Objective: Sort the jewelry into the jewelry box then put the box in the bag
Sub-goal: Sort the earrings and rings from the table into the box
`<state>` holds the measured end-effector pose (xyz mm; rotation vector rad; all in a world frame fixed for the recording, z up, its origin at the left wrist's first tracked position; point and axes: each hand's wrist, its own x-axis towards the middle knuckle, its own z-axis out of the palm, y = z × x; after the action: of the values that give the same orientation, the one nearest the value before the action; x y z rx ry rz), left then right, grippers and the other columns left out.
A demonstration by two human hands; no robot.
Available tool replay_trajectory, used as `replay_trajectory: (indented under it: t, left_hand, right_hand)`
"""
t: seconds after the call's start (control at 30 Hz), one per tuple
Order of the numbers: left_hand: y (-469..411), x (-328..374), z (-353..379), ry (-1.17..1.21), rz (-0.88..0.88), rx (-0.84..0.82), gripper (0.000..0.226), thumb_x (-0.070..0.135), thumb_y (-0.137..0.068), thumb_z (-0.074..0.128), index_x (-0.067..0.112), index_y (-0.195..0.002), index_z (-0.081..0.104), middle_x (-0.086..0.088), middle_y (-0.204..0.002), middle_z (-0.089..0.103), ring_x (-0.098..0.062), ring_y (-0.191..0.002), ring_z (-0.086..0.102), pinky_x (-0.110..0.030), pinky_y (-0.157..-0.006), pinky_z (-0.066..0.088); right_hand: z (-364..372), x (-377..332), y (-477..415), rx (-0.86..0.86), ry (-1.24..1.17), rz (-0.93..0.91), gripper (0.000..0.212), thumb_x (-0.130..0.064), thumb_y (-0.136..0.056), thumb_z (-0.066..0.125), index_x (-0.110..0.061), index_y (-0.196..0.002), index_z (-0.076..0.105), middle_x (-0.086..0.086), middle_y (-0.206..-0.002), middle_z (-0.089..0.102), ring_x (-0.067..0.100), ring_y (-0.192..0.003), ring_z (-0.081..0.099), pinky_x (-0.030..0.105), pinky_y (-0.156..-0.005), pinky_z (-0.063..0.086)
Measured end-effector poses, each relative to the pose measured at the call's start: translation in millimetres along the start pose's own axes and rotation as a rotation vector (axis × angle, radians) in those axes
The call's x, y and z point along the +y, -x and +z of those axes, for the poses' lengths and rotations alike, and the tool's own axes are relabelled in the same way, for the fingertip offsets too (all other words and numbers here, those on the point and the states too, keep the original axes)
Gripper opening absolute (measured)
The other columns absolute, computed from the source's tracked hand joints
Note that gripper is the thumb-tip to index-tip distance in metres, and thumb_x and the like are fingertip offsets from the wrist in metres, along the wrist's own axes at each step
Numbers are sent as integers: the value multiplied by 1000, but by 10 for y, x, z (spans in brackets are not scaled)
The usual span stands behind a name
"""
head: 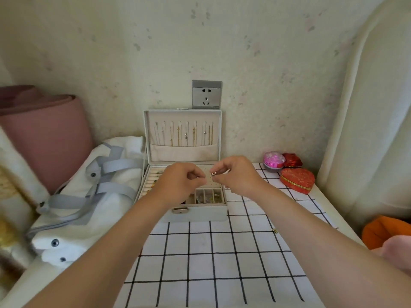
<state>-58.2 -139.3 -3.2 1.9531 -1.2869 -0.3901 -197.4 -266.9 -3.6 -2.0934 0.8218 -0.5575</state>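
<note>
The grey jewelry box (200,215) stands open on the checked cloth, its lid upright against the wall with several chains hanging inside. Small compartments at its front hold pieces of jewelry. Both my hands hover over the box's perforated earring panel. My right hand (235,174) pinches a small silver earring (213,174) between thumb and fingers. My left hand (180,181) has its fingertips pinched together right beside the earring; whether it holds a tiny piece I cannot tell. The white bag (89,196) with grey straps lies left of the box.
A small gold piece (275,230) lies on the checked cloth (211,263) at the right. A red heart-shaped box (297,180), a pink round case (274,161) and a red box (292,160) sit at the back right. A pink roll (49,134) stands at the left, a wall socket (206,94) behind.
</note>
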Motion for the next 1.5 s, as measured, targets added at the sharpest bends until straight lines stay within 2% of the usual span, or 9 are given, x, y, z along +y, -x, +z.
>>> replay_trajectory:
  t: [0.2, 0.37, 0.53, 0.67, 0.8, 0.9, 1.03, 1.27, 1.5]
  left_hand:
    - [-31, -115, -17, 59, -55, 115, 8, 28, -88, 72, 32, -81, 71, 11, -75, 68, -6, -72, 64, -22, -67, 45]
    - [-56, -304, -154, 136, -95, 175, 7, 26, -90, 68, 26, -86, 73, 9, -76, 70, -8, -71, 64, -20, -66, 47]
    - [-53, -439, -253, 266, -167, 213, 10, 23, -91, 66, 24, -84, 73, 8, -73, 71, -12, -67, 68, -23, -63, 50]
    - [-65, -490, -340, 341, -220, 258, 7, 24, -93, 65, 20, -94, 70, 5, -82, 72, -6, -56, 66, -18, -50, 43]
    - [-88, -558, -392, 350, -248, 251, 7, 25, -92, 67, 19, -94, 67, 4, -84, 73, -5, -54, 66, -15, -47, 45]
    - [-83, -600, -389, 333, -237, 233, 6, 26, -91, 68, 20, -91, 70, 4, -82, 74, -6, -57, 68, -21, -53, 52]
    - [-96, -627, -371, 343, -231, 211, 4, 21, -90, 68, 21, -92, 72, 1, -84, 74, -8, -58, 68, -32, -64, 58]
    - [-112, -587, -337, 371, -254, 187, 11, 17, -88, 71, 18, -98, 66, -1, -90, 73, -15, -64, 73, -14, -43, 42]
    - [-84, -577, -320, 361, -202, 213, 11, 15, -89, 70, 18, -99, 74, 3, -76, 71, -9, -60, 67, -11, -47, 42]
  right_hand:
    - [300, -233, -201, 27, -34, -120, 15, -8, -81, 80, -20, -88, 81, -9, -80, 73, -1, -74, 66, 13, -70, 49]
    - [463, -352, -304, -28, -62, -140, 17, -6, -85, 76, -17, -97, 80, -13, -82, 72, -12, -59, 59, 5, -58, 42]
    - [565, -453, -401, -86, -83, -126, 17, -3, -90, 71, -13, -101, 79, -15, -70, 69, -5, -46, 54, 8, -44, 39]
    - [634, -431, -517, 2, 80, -168, 14, -12, -87, 75, -16, -101, 79, -9, -89, 74, -12, -61, 59, 4, -64, 43]
    - [738, -295, -598, 77, 210, -103, 10, -20, -87, 76, -23, -96, 80, -10, -102, 75, 1, -90, 62, 22, -89, 47]
    - [814, -225, -608, 92, 344, -62, 9, -25, -89, 74, -28, -96, 79, -12, -101, 74, 8, -94, 64, 24, -83, 47]
    - [829, -222, -595, 96, 496, -42, 10, -25, -89, 70, -30, -84, 78, -10, -85, 74, 11, -81, 66, 30, -74, 56]
    - [837, -183, -583, 122, 516, -84, 7, -32, -88, 70, -32, -87, 77, -14, -85, 72, 7, -79, 64, 27, -70, 54]
    - [813, -229, -526, 91, 569, -181, 10, -25, -90, 67, -28, -83, 74, -7, -85, 73, 14, -80, 65, 31, -70, 55]
